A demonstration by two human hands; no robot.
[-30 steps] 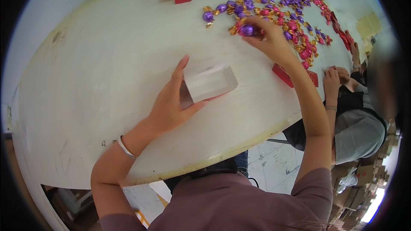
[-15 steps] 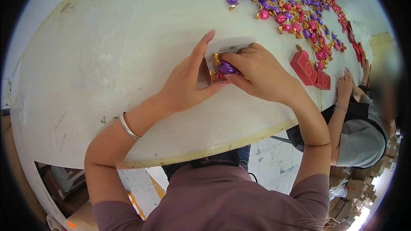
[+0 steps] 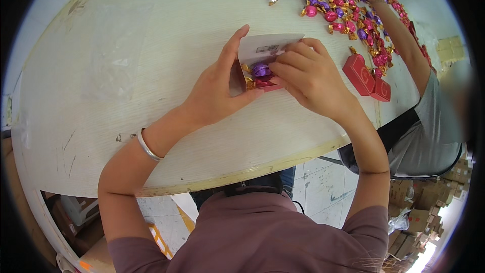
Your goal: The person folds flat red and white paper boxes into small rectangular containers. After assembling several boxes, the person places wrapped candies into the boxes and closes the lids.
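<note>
A small red cardboard box (image 3: 273, 89) with a white inside lies open on the table in front of me. Its white flap (image 3: 257, 46) stands up on the far side. My left hand (image 3: 217, 83) grips the box's left end, the thumb along the near edge and a finger stretched up beside the flap. Inside sits a purple foil-wrapped candy (image 3: 260, 71) with gold twisted ends, next to more gold and red wrapping. My right hand (image 3: 308, 73) bends over the box's right end, its thumb and fingertips closed at the purple candy. Its other fingers hide that end.
Purple and pink candies (image 3: 331, 16) in gold-ended wrappers spread over the far right of the table. Two closed red boxes (image 3: 359, 74) lie right of my hand. A co-worker's arm (image 3: 399, 25) reaches across there. Clear plastic (image 3: 113, 55) lies at left.
My right fingers have drawn back rightward, uncovering more of the purple candy and the flap. The co-worker's hand has gone from the table edge to the far candy pile.
</note>
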